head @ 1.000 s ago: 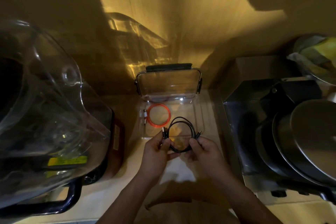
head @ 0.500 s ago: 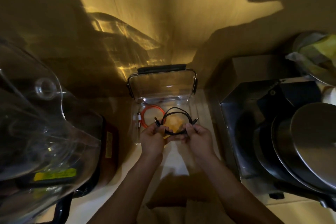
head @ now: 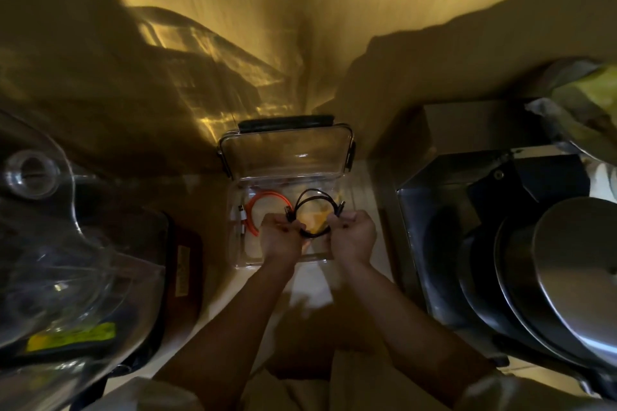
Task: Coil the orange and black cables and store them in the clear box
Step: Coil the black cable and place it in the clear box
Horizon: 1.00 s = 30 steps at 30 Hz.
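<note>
Nearest the camera, two bare forearms reach forward over a pale countertop, and at their ends the left hand and the right hand are both closed in pinching grips on opposite sides of the thin black cable wound into a round loop. The loop hangs between the two hands, directly above the clear plastic box with a hinged lid, and its plug ends stick up just beyond the knuckles. In my judgement the coiling of this cable is done and the step in hand is storing it: the next move calls for lowering the loop flat to the box floor and letting go with both hands together, so the turns do not spring apart or catch on the rim. Just left of the left hand, already lying inside the box, is the coiled orange cable with white plugs, so that half of the task looks finished. Beyond the hands the transparent lid stands open against the wall. Well off to the left of the hands a yellow label sits behind curved clear plastic, and a pale sticker shows on a dark case, but neither can be read in this dim, blurred view; I see no brand anywhere.
</note>
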### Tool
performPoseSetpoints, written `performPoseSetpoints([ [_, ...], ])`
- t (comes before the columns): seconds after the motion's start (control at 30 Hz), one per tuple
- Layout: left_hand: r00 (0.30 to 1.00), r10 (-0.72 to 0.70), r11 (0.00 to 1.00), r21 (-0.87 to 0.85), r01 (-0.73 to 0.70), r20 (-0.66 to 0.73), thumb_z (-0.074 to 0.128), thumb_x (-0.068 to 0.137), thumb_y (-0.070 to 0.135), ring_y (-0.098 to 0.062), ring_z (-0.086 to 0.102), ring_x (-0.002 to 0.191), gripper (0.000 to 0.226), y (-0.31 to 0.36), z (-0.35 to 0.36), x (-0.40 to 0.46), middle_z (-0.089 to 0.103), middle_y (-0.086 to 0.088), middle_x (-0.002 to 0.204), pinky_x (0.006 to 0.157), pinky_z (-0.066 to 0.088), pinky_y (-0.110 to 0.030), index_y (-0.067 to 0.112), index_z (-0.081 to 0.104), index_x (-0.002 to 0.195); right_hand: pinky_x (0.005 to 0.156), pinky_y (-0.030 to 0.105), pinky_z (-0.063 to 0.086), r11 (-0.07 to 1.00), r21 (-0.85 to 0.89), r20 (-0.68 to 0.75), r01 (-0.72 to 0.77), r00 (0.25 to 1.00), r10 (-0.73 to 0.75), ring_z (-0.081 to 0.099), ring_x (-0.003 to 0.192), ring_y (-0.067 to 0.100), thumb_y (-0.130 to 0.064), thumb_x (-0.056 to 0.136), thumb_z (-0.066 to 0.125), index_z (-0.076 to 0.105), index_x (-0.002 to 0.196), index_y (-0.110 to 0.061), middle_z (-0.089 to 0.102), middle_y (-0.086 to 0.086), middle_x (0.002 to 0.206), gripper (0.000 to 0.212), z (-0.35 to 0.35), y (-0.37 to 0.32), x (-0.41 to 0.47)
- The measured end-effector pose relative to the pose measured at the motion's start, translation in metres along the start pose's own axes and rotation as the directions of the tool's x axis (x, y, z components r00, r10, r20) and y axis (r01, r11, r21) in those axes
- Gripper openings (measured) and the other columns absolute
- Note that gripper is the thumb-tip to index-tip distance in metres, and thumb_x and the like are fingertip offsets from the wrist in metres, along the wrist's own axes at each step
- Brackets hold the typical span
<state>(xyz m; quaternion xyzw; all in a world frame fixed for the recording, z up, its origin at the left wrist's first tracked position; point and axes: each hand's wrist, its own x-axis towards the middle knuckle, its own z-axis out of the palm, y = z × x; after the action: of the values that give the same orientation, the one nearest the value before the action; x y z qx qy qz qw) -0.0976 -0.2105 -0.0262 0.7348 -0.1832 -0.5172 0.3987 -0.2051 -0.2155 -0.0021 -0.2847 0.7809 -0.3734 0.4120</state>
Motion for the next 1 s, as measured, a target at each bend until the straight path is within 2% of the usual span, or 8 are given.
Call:
performPoseSetpoints([
  [0.17, 1.000, 0.024, 0.999, 0.038, -0.024, 0.003, 0.059, 0.085, -0.010, -0.037, 0.068, 0.081, 0.028, 0.000, 0.009, 0.007, 0.069, -0.024, 0.086, 0.076, 0.059, -0.055, 0.016, 0.056, 0.075, 0.068, 0.041, 0.061, 0.996, -0.094, 0.002, 0.008, 1.000, -0.008, 0.069, 0.078, 0.024, -0.004, 0.088, 0.064, 0.062, 0.086, -0.012, 0.068, 0.004, 0.082, 0.008, 0.011, 0.011, 0.009],
  [0.3, 0.999, -0.046, 0.999, -0.005, 0.046, 0.027, 0.052, 0.089, -0.012, -0.028, 0.063, 0.078, 0.029, -0.001, 0.017, 0.013, 0.066, -0.015, 0.082, 0.073, 0.057, -0.044, 0.016, 0.056, 0.082, 0.066, 0.024, 0.050, 0.980, -0.193, 0.016, 0.056, 0.998, -0.054, 0.067, 0.082, 0.021, 0.002, 0.086, 0.060, 0.064, 0.090, -0.011, 0.065, 0.002, 0.081, 0.014, 0.015, 0.012, 0.013],
  [0.47, 0.999, -0.035, 0.999, -0.007, 0.035, -0.001, 0.063, 0.086, -0.010, -0.023, 0.060, 0.089, 0.020, -0.002, 0.024, 0.021, 0.064, -0.017, 0.097, 0.070, 0.050, -0.024, 0.009, 0.058, 0.089, 0.067, 0.026, 0.047, 0.955, -0.294, 0.112, 0.037, 0.994, -0.003, 0.065, 0.086, 0.021, -0.011, 0.088, 0.060, 0.066, 0.094, -0.017, 0.068, 0.000, 0.090, 0.011, 0.021, 0.010, 0.016],
  [0.5, 0.999, -0.034, 0.999, -0.005, 0.034, 0.000, 0.063, 0.086, -0.011, -0.024, 0.060, 0.090, 0.019, -0.003, 0.025, 0.023, 0.064, -0.017, 0.097, 0.070, 0.050, -0.023, 0.007, 0.058, 0.090, 0.069, 0.026, 0.046, 0.947, -0.318, 0.134, 0.034, 0.991, 0.009, 0.064, 0.089, 0.022, -0.011, 0.088, 0.059, 0.067, 0.099, -0.014, 0.068, 0.001, 0.094, 0.014, 0.021, 0.011, 0.018],
  [0.63, 0.997, -0.077, 0.996, 0.042, 0.076, 0.020, 0.070, 0.080, -0.009, -0.035, 0.068, 0.090, 0.029, -0.014, 0.027, 0.038, 0.070, -0.015, 0.087, 0.084, 0.057, -0.045, 0.019, 0.063, 0.077, 0.080, 0.031, 0.054, 0.942, -0.335, 0.209, 0.028, 0.977, 0.045, 0.066, 0.100, 0.025, -0.023, 0.080, 0.068, 0.065, 0.113, -0.016, 0.071, 0.006, 0.107, 0.034, 0.022, 0.013, 0.023],
  [0.7, 0.995, -0.088, 0.995, 0.059, 0.085, 0.043, 0.071, 0.078, -0.011, -0.035, 0.068, 0.088, 0.030, -0.017, 0.027, 0.043, 0.069, -0.013, 0.082, 0.088, 0.057, -0.048, 0.019, 0.065, 0.076, 0.084, 0.033, 0.056, 0.931, -0.364, 0.235, 0.014, 0.969, 0.077, 0.067, 0.102, 0.023, -0.029, 0.073, 0.073, 0.062, 0.119, -0.020, 0.071, 0.003, 0.110, 0.048, 0.025, 0.016, 0.026],
  [0.83, 0.998, -0.068, 0.983, 0.172, 0.065, 0.015, 0.078, 0.077, 0.003, -0.027, 0.071, 0.083, 0.010, -0.019, 0.029, 0.045, 0.074, -0.011, 0.086, 0.078, 0.059, -0.038, 0.010, 0.073, 0.083, 0.091, 0.039, 0.055, 0.885, -0.464, 0.256, 0.024, 0.961, 0.108, 0.062, 0.112, 0.027, -0.031, 0.075, 0.069, 0.048, 0.133, -0.019, 0.063, 0.007, 0.128, 0.064, 0.030, 0.024, 0.035],
  [1.0, 1.000, -0.010, 0.977, 0.213, 0.016, -0.028, 0.073, 0.083, 0.005, -0.025, 0.068, 0.081, 0.012, -0.013, 0.034, 0.041, 0.072, -0.012, 0.086, 0.058, 0.053, -0.022, 0.000, 0.072, 0.094, 0.098, 0.035, 0.047, 0.872, -0.489, 0.304, 0.034, 0.943, 0.134, 0.053, 0.126, 0.030, -0.032, 0.081, 0.067, 0.022, 0.152, -0.014, 0.050, 0.009, 0.144, 0.085, 0.029, 0.019, 0.034],
])
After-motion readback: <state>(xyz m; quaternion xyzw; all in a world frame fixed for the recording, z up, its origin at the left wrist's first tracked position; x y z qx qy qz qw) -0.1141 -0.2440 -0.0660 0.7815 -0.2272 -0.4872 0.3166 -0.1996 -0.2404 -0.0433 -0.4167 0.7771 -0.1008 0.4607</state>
